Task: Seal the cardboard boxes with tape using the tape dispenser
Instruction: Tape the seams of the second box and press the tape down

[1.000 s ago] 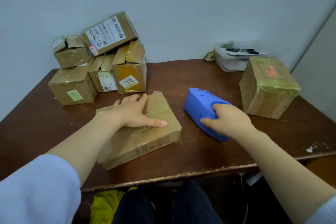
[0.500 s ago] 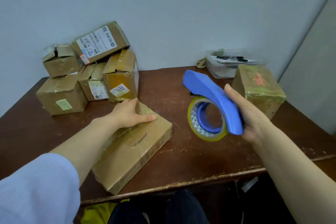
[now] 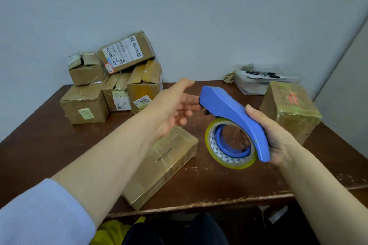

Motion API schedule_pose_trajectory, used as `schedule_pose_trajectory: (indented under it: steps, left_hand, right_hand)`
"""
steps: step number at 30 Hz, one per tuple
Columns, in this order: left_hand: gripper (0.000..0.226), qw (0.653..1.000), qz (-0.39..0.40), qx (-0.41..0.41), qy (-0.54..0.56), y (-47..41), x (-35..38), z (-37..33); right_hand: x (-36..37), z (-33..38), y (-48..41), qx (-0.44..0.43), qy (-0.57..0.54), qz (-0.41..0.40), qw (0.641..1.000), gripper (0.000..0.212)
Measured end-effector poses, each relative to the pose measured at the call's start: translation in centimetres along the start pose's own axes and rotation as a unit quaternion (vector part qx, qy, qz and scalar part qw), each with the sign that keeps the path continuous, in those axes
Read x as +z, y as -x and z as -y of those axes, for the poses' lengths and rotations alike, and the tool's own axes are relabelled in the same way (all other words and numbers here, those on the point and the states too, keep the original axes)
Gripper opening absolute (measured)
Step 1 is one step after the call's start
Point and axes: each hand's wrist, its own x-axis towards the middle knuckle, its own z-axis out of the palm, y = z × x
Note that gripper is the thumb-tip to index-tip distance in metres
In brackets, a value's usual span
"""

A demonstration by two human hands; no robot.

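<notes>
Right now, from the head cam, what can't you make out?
Head view only.
- Free end of the tape: too small to find at the nose of the tape dispenser, where the left hand reaches; contact unclear.
- Flat box top seam: partly covered by the left forearm.
- Label on the top stacked box: print too small to read.
- Clear container at the back: blurred, contents uncertain.
- Yellow item under the table: cut off by the bottom edge.

Flat box (image 3: 169, 165) is lying at the table's (image 3: 229, 185) front edge, box pile (image 3: 111, 89) sitting back-left, lone box (image 3: 290, 113) sitting right, tray (image 3: 251, 85) behind it.
</notes>
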Motion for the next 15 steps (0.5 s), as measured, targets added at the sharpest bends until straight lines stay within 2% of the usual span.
schedule_pose_trajectory:
  steps: [3,5,7,9,11,15]
  left_hand:
    - [0.042,0.999,-0.007,-0.031,0.013,0.1,-0.3,0.0]
    - [0.031,0.998,0.002,-0.054,0.028,0.1,-0.4,0.0]
    - [0.016,0.997,0.005,-0.066,0.049,0.1,-0.6,0.1]
    - [0.009,0.995,-0.004,-0.068,0.067,0.0,-0.7,0.1]
    - [0.012,0.995,-0.007,-0.073,0.074,-0.2,-1.0,-0.1]
    - [0.037,0.991,0.037,-0.1,0.082,-0.4,-1.6,-0.3]
  right_hand:
    - [0.1,0.0,0.0,-0.006,0.055,0.007,0.998,0.062]
    - [0.1,0.1,0.1,-0.012,0.082,0.005,0.997,0.066]
    - [0.7,0.5,0.6,-0.017,0.111,0.003,0.994,0.061]
    - [1.2,0.9,0.9,-0.018,0.117,-0.001,0.993,0.044]
    - [1.7,1.4,1.0,-0.022,0.122,-0.009,0.992,0.031]
    - [2.4,1.8,1.0,-0.038,0.171,-0.008,0.985,0.034]
